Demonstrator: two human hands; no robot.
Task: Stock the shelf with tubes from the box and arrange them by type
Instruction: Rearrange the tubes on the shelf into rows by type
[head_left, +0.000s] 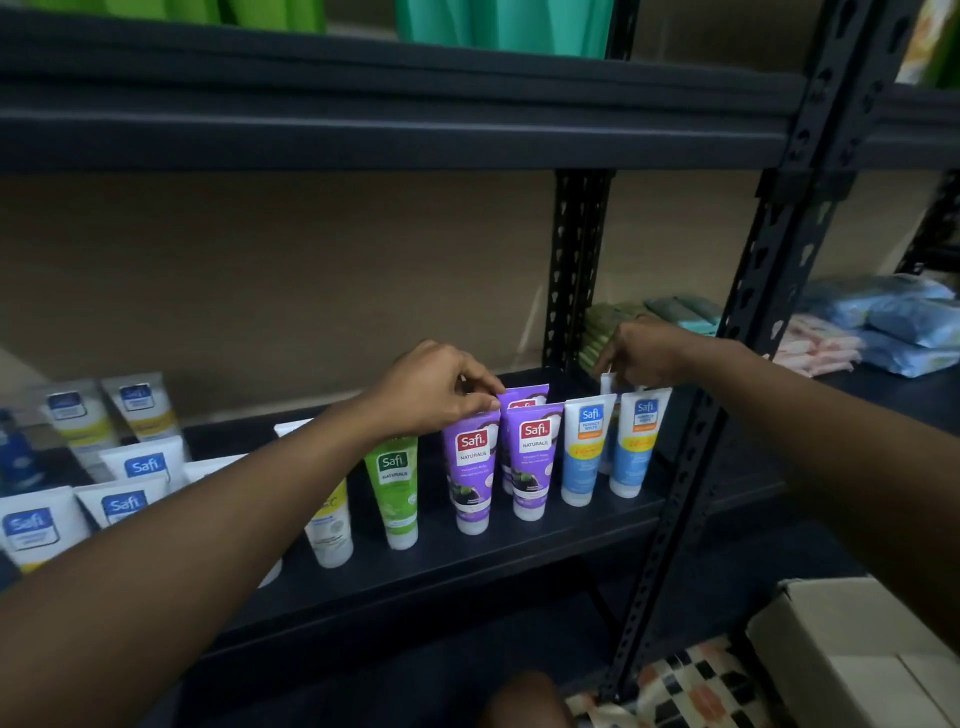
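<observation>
Safi tubes stand cap-down in rows on the dark shelf. My left hand pinches the top edge of a purple tube; two more purple tubes stand just right of it. A green tube and a yellow-white tube stand under my left forearm. My right hand grips the top of a blue-white tube in the back row, behind two blue-white tubes. White tubes with blue labels fill the left side.
A black slotted upright post stands right of my right hand. An open white cardboard box sits at the lower right on a checkered floor. Wrapped packets lie on the neighbouring shelf. An upper shelf overhangs.
</observation>
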